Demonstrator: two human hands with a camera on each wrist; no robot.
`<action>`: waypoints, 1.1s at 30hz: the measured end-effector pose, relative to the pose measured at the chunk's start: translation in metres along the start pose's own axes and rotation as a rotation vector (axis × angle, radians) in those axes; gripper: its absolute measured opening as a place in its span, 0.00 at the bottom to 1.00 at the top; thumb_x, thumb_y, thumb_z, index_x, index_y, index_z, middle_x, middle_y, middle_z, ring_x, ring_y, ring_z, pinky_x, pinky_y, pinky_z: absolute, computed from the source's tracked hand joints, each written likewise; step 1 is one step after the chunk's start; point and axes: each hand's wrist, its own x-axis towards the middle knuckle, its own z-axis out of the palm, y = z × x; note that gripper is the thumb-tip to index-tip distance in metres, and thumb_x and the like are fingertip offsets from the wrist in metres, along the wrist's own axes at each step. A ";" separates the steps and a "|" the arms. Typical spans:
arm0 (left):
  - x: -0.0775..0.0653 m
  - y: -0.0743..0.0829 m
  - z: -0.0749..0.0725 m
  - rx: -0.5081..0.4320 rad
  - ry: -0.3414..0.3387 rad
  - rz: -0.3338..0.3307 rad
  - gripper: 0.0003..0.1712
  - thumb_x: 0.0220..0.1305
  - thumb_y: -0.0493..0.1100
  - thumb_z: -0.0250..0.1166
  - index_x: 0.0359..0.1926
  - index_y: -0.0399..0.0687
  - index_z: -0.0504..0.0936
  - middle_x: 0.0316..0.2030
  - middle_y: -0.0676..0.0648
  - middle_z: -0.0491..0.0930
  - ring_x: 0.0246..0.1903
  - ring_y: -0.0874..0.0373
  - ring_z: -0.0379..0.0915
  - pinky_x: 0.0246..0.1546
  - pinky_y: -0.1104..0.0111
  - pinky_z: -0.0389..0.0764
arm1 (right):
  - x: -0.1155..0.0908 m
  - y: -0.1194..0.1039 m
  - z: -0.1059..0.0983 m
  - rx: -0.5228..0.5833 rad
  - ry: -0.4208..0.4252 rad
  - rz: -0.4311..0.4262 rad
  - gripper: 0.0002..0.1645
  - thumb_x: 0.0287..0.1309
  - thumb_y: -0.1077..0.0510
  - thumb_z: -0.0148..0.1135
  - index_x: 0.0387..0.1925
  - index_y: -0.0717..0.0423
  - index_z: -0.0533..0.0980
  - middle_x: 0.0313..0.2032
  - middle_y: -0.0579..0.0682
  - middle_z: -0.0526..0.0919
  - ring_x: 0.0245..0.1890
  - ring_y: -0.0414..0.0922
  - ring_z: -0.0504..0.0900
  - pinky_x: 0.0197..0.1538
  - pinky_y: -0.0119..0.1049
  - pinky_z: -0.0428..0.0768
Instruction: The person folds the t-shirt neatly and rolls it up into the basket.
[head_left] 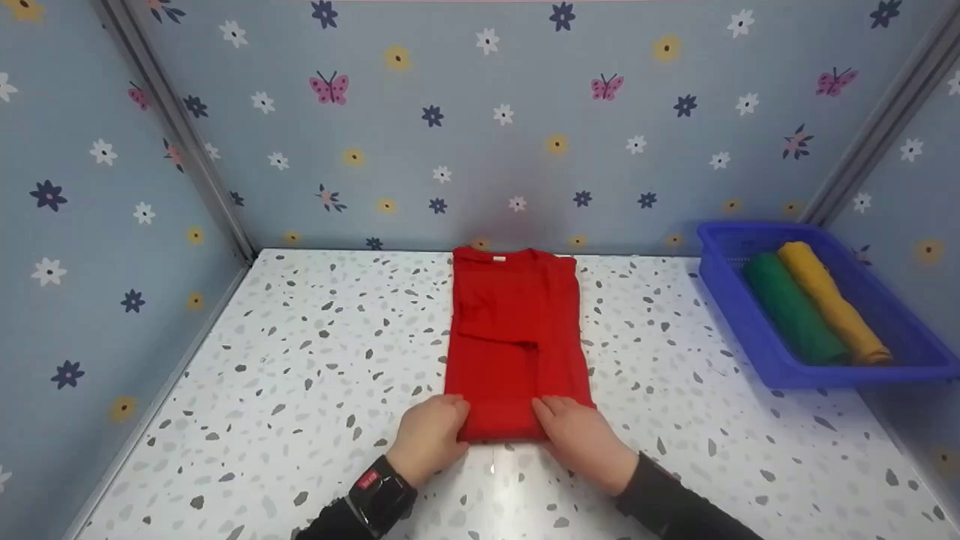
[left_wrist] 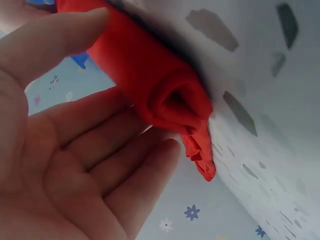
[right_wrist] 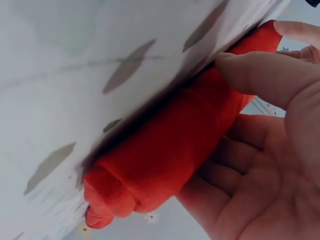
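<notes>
A red long-sleeved shirt (head_left: pixel 495 371) lies folded into a narrow strip, its collar and white tag at the far end by the back wall. Its near end is rolled up. My left hand (head_left: pixel 431 435) holds the left end of that roll, and my right hand (head_left: pixel 586 442) holds the right end. In the left wrist view the roll (left_wrist: pixel 145 70) shows its spiral end between thumb and fingers. From the right wrist, the red roll (right_wrist: pixel 160 145) sits against the tabletop, with the thumb on the near side and the fingers over the far side.
At the right stands a blue plastic basket (head_left: pixel 739 330) holding a green rolled cloth (head_left: pixel 795 307) and a yellow rolled cloth (head_left: pixel 832 300). The speckled white table (head_left: pixel 330 360) is bounded by flower-patterned walls (head_left: pixel 465 90) at the back and both sides.
</notes>
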 end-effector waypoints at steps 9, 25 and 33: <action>0.004 -0.002 0.004 0.036 0.006 0.023 0.13 0.40 0.29 0.72 0.28 0.44 0.79 0.25 0.48 0.79 0.28 0.50 0.78 0.28 0.60 0.78 | 0.003 0.002 0.001 0.011 0.025 -0.006 0.29 0.52 0.60 0.73 0.55 0.68 0.77 0.46 0.61 0.83 0.46 0.55 0.83 0.48 0.47 0.82; 0.006 -0.014 -0.006 -0.183 -0.064 -0.022 0.08 0.55 0.32 0.63 0.26 0.50 0.80 0.20 0.58 0.72 0.22 0.61 0.68 0.27 0.67 0.70 | 0.000 0.014 -0.005 0.103 0.046 -0.013 0.08 0.52 0.64 0.68 0.36 0.56 0.79 0.29 0.50 0.83 0.30 0.48 0.83 0.36 0.41 0.82; 0.001 -0.019 -0.012 -0.311 -0.132 -0.038 0.04 0.60 0.35 0.64 0.33 0.50 0.81 0.25 0.58 0.75 0.26 0.62 0.70 0.31 0.66 0.73 | -0.004 0.024 -0.017 0.230 -0.030 -0.017 0.05 0.59 0.64 0.65 0.37 0.53 0.79 0.27 0.43 0.79 0.29 0.42 0.78 0.36 0.38 0.79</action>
